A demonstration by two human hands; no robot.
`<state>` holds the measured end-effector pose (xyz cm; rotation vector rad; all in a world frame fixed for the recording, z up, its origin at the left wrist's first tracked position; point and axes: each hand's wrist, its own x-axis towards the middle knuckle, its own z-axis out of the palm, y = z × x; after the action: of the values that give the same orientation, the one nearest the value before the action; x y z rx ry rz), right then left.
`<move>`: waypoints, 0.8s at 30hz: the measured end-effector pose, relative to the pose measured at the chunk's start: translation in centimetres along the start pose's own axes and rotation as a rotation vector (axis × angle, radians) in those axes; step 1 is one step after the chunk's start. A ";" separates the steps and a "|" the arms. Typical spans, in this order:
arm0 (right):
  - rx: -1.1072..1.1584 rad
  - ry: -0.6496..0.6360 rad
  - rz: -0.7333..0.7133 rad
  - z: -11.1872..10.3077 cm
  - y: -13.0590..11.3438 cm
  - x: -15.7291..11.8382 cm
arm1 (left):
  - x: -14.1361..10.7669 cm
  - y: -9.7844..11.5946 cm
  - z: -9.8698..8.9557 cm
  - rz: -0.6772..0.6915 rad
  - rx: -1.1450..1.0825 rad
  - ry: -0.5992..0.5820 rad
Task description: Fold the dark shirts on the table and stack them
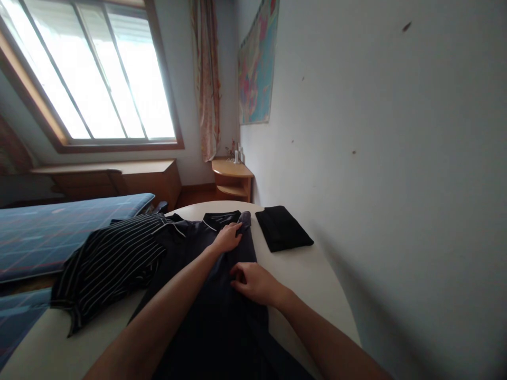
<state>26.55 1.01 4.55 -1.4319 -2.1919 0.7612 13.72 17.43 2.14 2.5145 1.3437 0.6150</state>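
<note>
A dark shirt (pixel 208 295) with a white-edged collar (pixel 222 219) lies spread on the white round table (pixel 190 211). Against its left side lies black fabric with white stripes (pixel 114 248); whether it belongs to the same shirt I cannot tell. My left hand (pixel 228 237) rests on the shirt just below the collar, fingers stretched towards the right shoulder. Closer to me, my right hand (pixel 255 282) has its fingers curled and thumb brought in at the shirt's right side, pinching the fabric there.
A folded black cloth (pixel 283 229) lies right of the shirt on the table. The wall (pixel 380 184) runs close along the right. Beyond the table's left edge is a bed with a blue plaid mattress (pixel 79 227). A small wooden corner shelf (pixel 233 169) stands behind.
</note>
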 end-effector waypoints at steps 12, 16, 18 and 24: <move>-0.188 -0.180 -0.013 1.1 -0.2 -0.7 | -0.6 -0.4 1.3 -0.064 0.157 -0.035; -0.177 -0.181 -0.020 0.2 0.3 -0.2 | 0.3 0.0 1.5 -0.089 0.163 -0.011; -0.148 -0.148 -0.050 -0.5 0.6 0.2 | 0.3 0.5 1.4 -0.104 0.166 0.018; -0.068 0.085 0.040 -4.6 3.5 4.6 | -1.9 2.1 1.2 -0.152 0.157 0.096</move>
<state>29.97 7.43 6.00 -1.5176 -2.1496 0.6325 14.92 14.67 1.42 2.4990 1.6603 0.6271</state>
